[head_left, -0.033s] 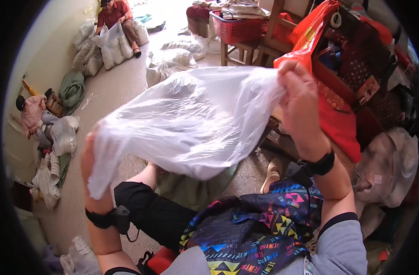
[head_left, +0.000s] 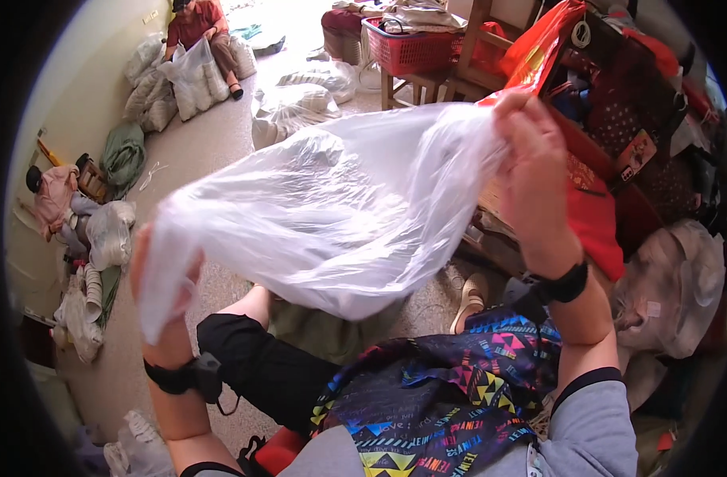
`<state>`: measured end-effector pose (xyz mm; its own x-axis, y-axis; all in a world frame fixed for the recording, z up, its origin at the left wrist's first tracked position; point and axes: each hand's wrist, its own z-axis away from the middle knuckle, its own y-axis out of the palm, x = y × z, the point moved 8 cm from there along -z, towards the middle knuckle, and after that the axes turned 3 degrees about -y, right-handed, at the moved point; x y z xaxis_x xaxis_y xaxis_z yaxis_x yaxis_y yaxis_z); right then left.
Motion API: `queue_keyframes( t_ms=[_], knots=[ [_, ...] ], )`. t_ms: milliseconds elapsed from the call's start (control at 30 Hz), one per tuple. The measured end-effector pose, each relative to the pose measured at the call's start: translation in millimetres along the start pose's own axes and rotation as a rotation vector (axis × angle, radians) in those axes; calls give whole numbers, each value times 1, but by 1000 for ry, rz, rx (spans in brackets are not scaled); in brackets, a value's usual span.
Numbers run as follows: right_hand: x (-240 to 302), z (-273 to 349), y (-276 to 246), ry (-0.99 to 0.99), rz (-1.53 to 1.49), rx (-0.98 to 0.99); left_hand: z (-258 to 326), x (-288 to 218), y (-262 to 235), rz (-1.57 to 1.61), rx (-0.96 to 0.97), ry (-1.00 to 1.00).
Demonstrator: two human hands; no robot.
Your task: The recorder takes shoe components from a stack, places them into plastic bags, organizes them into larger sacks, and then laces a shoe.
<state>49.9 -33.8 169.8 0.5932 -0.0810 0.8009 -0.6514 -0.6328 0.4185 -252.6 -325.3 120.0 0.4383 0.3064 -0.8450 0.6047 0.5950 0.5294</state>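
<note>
A thin white plastic bag [head_left: 324, 207] is stretched between my two raised hands, above my lap. My left hand [head_left: 143, 266] grips one corner, and part of the film drapes over the fingers and hides them. At the opposite corner, my right hand [head_left: 532, 155] pinches the film with curled fingers. The bag sags and creases in the middle, its lower edge hanging over my knees. A dark apron [head_left: 427, 397] with bright printed shapes covers my lap.
Filled clear bags [head_left: 296, 107] lie on the floor ahead. A person [head_left: 200, 40] sits at the far left, another [head_left: 57, 203] nearer along the wall. A red basket [head_left: 415, 49] rests on a wooden chair. Red bags and cloth [head_left: 594, 215] crowd the right side.
Both hands have spread slightly farther apart, the left going left and the right going right and a little up. The bag is pulled wider between them.
</note>
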Motion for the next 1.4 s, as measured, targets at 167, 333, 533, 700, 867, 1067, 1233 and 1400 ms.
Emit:
queue_keyframes(
  t_ms=[167, 333, 533, 700, 867, 1067, 1233, 1400],
  knots=[
    [63, 2, -10, -84, 248, -51, 4, -7, 67, 218, 723, 30],
    [24, 53, -58, 169, 514, -67, -7, 72, 43, 126, 370, -210],
    [38, 84, -119, -33, 1030, -69, 6, 61, 54, -89, 371, -264],
    [54, 79, -101, -445, 1295, 123, 22, 37, 75, -1015, 267, 123],
    [-14, 61, -105, 109, 88, -35, 46, 27, 152, -1221, 365, 624],
    [-14, 54, -113, 230, -152, -94, 9, 95, 117, -134, 490, -87],
    [25, 78, -167, 212, 2, -160, -14, 78, 78, 247, 519, -170],
    [33, 104, -122, 181, 1190, 408, -44, 73, 41, 244, 259, -127]
  ],
)
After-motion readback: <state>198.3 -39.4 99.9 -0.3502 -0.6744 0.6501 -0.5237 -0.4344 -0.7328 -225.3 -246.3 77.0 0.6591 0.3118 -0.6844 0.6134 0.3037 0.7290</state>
